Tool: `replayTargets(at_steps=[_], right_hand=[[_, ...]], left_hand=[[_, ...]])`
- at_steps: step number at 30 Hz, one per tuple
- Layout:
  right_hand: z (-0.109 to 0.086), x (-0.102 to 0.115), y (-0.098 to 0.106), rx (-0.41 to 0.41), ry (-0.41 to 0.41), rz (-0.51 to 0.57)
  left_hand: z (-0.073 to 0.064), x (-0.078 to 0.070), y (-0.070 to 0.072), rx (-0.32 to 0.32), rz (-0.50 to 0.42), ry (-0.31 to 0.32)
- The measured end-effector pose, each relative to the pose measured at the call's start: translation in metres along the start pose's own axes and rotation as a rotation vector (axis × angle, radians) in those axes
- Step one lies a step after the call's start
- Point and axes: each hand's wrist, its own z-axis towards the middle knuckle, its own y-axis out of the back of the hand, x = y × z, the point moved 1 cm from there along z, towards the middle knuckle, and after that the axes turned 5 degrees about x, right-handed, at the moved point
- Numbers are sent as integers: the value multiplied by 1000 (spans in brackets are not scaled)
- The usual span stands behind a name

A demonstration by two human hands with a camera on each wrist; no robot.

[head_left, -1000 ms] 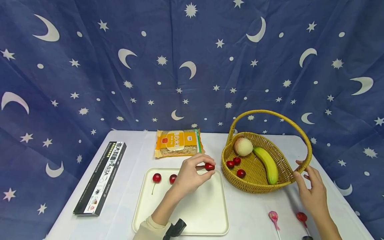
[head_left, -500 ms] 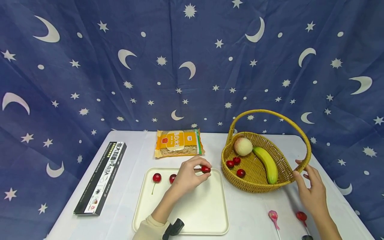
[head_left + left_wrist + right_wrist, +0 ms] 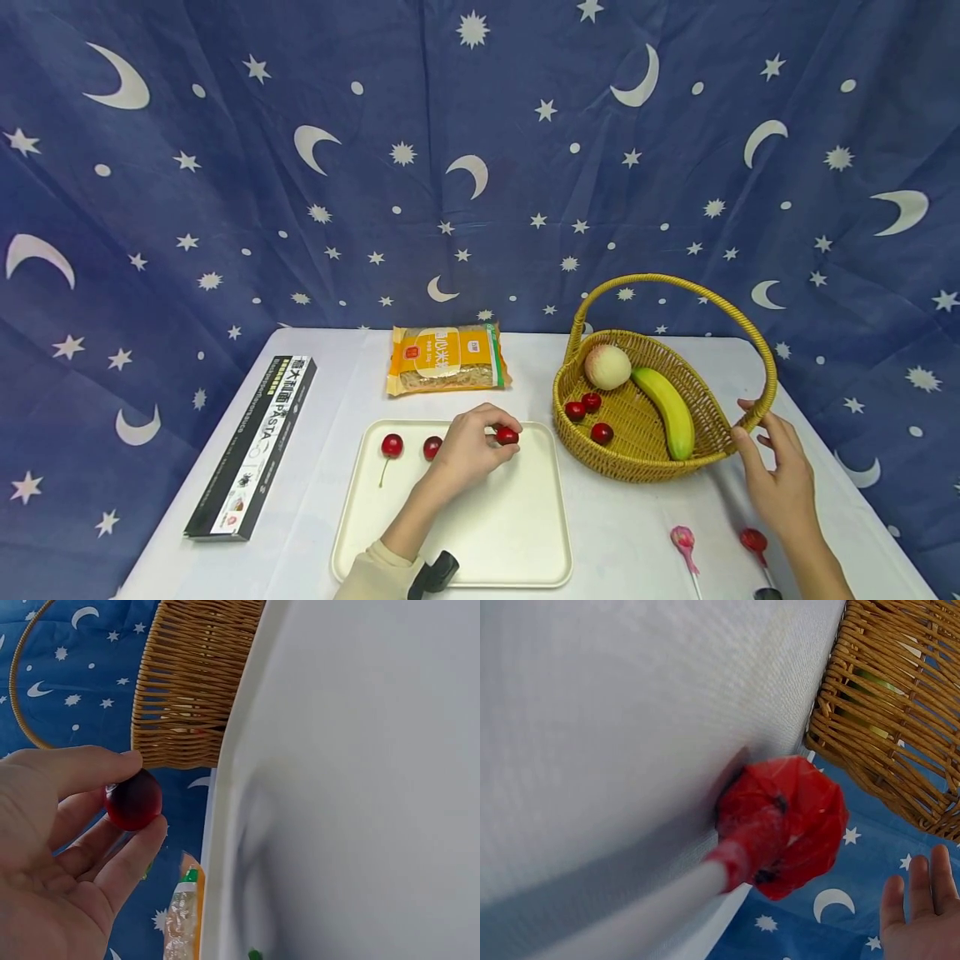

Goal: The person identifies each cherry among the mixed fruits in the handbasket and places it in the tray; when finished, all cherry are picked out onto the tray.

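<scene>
My left hand (image 3: pixel 474 446) pinches a dark red cherry (image 3: pixel 507 436) between thumb and fingertips, over the far right part of the cream tray (image 3: pixel 564 533). In the left wrist view this cherry (image 3: pixel 133 801) shows from close up. Two more cherries lie on the tray; one (image 3: pixel 392 445) has its stem showing, the other (image 3: pixel 432 448) is beside my left hand. At the right, my right hand (image 3: pixel 783 475) holds the wicker basket (image 3: pixel 630 471) where its handle meets the rim, thumb in front and index finger behind.
Inside the basket are a peach (image 3: pixel 608 367), a banana (image 3: pixel 667 412) and three cherries (image 3: pixel 602 433). Two lollipops, one pink (image 3: pixel 683 542) and one red (image 3: pixel 753 543), lie near my right forearm. A noodle bag (image 3: pixel 448 358) lies behind the tray, a pasta box (image 3: pixel 251 450) at left.
My left hand has moved left and down with the cherry, from beside the basket to over the tray. The right hand and basket have stayed in place.
</scene>
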Motion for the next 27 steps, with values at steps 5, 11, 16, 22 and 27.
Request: replayTargets(at_steps=[5,11,16,22,27], right_hand=[[1,0,-1,-4,-8,-2],[1,1,0,-3,-13,-9],[0,1,0,-1,-16,-10],[0,1,-1,-6,-21,-4],[-1,1,-1,-6,-23,-7]], left_hand=[[0,4,-1,8,26,5],[0,9,-3,30,113,13],[0,12,-5,60,168,17],[-3,16,-7,80,214,50],[-5,19,-9,91,233,48]])
